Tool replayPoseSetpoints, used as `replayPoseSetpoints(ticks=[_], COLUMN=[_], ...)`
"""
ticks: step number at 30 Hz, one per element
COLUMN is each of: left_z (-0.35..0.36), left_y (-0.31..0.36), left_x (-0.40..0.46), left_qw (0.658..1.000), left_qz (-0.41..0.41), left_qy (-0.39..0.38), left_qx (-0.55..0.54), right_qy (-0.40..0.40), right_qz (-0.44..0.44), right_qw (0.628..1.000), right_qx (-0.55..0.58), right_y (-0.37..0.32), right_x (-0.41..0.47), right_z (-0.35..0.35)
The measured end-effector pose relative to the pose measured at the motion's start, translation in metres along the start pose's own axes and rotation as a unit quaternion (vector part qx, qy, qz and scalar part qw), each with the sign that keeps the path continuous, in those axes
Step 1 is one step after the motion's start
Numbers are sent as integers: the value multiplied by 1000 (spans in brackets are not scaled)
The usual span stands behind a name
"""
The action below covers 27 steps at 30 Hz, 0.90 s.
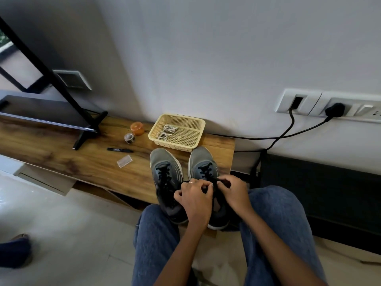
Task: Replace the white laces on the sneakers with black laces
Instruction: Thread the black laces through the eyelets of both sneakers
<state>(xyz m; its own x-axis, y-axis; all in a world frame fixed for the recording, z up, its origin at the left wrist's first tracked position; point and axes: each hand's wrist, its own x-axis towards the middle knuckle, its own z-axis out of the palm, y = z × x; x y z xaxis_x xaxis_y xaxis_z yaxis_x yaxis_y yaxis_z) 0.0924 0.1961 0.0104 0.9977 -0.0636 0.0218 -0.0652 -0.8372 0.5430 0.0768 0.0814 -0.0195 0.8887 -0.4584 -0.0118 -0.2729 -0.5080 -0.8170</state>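
The right-hand sneaker [203,168] stands on the tabletop [61,145] just in front of the person's knees, toe pointing to twelve o'clock, with a black lace [206,171] already criss-crossed up its eyelets. Both hands work at its top. The left hand [194,198] has its fingers [203,185] curled and pinching one dark lace end; the right hand [233,193] pinches the other end between thumb and bent fingers, the two hands almost touching over the tongue. The step in hand looks like tying the bow, or drawing the last crossing tight.

To do it well, the person would likely keep both ends under even tension so the crossings below do not slacken, check that the two ends are about equal before forming loops, and pull the knot down flat against the tongue, not to one side.

At nine o'clock of this shoe, just beside it, the other sneaker [166,172] is already laced in black. At twelve o'clock a cream mesh basket [198,139] holds the removed white laces [167,131], so the task seems close to finished. Further toward ten o'clock lie a black marker [119,150], a small clear packet [124,161], a roll of tape [129,138] and an orange lid-like object [137,128].
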Motion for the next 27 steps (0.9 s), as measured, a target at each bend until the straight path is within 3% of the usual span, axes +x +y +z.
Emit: replayPoseSetpoints(ticks=[7, 11, 16, 27], left_z=[16, 21, 17, 18], left_y=[4, 2, 1, -5], left_x=[1, 0, 4, 13], left_qw=[999, 997, 999, 996], left_qz=[-7, -9, 17, 88], left_qy=[42, 58, 21, 8], left_qx=[-26, -51, -30, -8], right_qy=[-35, -38, -36, -65], right_qz=[162, 211, 200, 81], right_qw=[963, 938, 939, 978], right_qx=[215, 274, 279, 181], right_y=[7, 8, 12, 15], right_x=[4, 5, 5, 3], right_z=[-2, 2, 3, 0])
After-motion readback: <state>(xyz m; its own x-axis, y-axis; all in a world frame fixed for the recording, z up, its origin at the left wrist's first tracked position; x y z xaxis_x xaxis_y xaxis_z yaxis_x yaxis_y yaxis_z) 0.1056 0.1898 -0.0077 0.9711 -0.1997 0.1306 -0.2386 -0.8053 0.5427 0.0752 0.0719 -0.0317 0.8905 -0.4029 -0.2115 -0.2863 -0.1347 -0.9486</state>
